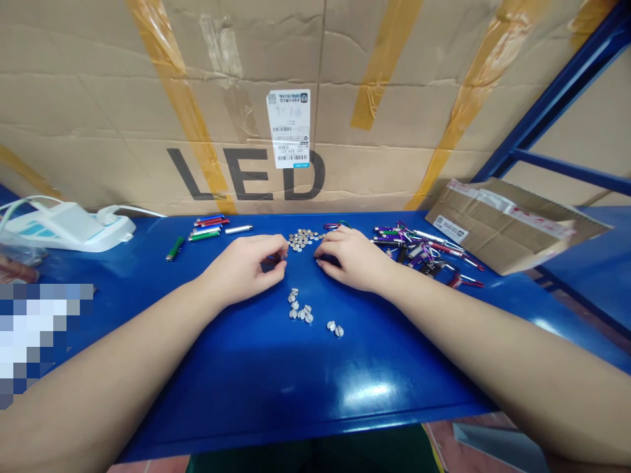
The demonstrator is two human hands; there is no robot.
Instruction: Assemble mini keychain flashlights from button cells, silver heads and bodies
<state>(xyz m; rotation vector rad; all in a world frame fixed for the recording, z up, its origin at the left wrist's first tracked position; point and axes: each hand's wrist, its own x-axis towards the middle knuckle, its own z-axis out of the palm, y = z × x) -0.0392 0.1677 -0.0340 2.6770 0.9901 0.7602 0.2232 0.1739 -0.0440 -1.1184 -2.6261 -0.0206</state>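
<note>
1. The near edge of the blue table [246, 387] runs across in front of the person's lap; its far side meets a large carton [276, 39] printed "LED", which bounds any reach forward.
2. A broad stretch of tabletop lies between the scattered silvery pieces [301, 315] and that near edge, with both forearms passing over the table on either side.
3. The left hand [251, 266] is half curled, thumb and fingertips bent toward each other around a gap; whether a small piece sits at the fingertips cannot be told.
4. The right hand [348, 259] faces it across a narrow strip of blue, fingers bent down close to the surface; whether it grips anything cannot be told.
5. The pile of small round pieces [302, 240] lies just beyond the two hands, between them; the scattered pieces lie nearer the person, two of them apart to the right.
6. Beside the right forearm is a heap of pens and clips [434, 249].
7. An open-topped cardboard box [497, 230] stands right of that heap, near the table's right edge; its contents are hidden by its front wall.
8. Several pens [207, 230] lie beyond the left forearm, near a white power strip [108, 233].
</note>
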